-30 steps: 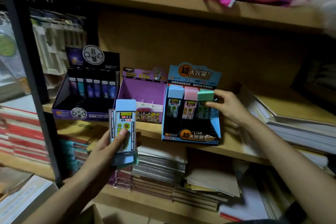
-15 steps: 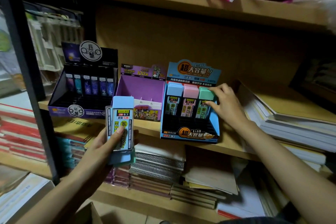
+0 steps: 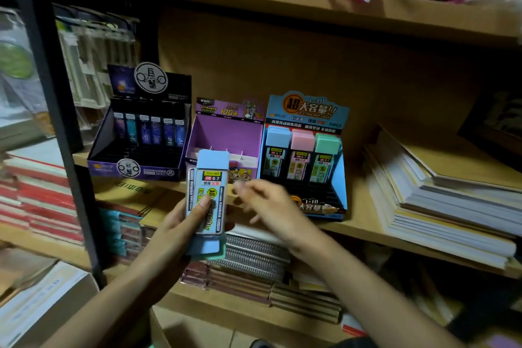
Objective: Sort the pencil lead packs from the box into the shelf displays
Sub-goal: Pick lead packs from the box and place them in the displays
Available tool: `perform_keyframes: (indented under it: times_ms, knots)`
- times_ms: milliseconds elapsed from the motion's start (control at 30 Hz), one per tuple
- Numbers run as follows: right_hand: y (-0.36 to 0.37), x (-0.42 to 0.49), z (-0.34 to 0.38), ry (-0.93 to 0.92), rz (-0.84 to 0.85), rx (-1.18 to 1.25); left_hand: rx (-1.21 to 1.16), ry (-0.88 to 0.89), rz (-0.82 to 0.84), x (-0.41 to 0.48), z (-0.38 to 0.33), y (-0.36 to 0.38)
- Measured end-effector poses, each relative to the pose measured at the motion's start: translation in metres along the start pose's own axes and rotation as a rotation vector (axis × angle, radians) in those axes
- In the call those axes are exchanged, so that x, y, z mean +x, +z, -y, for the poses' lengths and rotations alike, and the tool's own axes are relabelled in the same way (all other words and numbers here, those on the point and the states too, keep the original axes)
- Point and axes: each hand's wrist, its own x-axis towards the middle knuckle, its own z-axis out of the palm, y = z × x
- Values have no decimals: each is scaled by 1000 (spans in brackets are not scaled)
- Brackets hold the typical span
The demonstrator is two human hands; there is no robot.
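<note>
My left hand [image 3: 183, 220] grips a small stack of pencil lead packs [image 3: 209, 195], the front one blue-capped with a "2B 0.7" label, thumb pressed on its face. My right hand [image 3: 271, 206] is blurred just right of the stack, fingers loosely spread and holding nothing. Behind it, the blue display [image 3: 337, 178] on the middle shelf holds blue [image 3: 278, 147], pink [image 3: 302, 150] and green [image 3: 326, 152] packs standing in its back row. The purple display [image 3: 226, 135] beside it looks nearly empty.
A dark display [image 3: 138, 169] with several dark-blue packs stands at the left. Stacked paper pads [image 3: 440, 186] fill the shelf's right side. Spiral notebooks [image 3: 254, 254] lie on the shelf below. A cardboard box's edge [image 3: 158, 328] shows at the bottom. A black upright post [image 3: 56, 110] stands left.
My right hand has left the green pack in the blue display and moved down-left toward the stack in my left hand. The left hand has kept its hold on the stack.
</note>
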Motion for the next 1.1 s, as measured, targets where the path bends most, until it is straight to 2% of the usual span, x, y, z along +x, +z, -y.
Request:
perform_keyframes:
  times_ms: [67, 167, 333, 433, 500, 633, 733, 933, 1100]
  knots:
    - [22, 2, -2, 64, 30, 132, 39, 0, 26, 0, 1, 2]
    - [26, 12, 3, 85, -75, 243, 52, -24, 21, 1, 2, 7]
    - [13, 21, 4, 63, -152, 301, 5, -126, 25, 13, 3, 17]
    - [-4, 24, 7, 100, -161, 356, -28, -133, 9, 10, 6, 14]
    - [-24, 27, 11, 105, -229, 372, -58, -131, -4, 8, 6, 13]
    - [-69, 39, 14, -49, -513, 291, -68, -84, -23, 11, 2, 4]
    - [-81, 50, 6, -156, -619, 82, -66, -61, -20, 12, -1, -1]
    - [-75, 69, -21, -257, -479, -75, -41, -43, -36, 15, 3, -8]
    - [-68, 75, -35, -242, -440, -9, -51, -49, -30, 15, 5, -12]
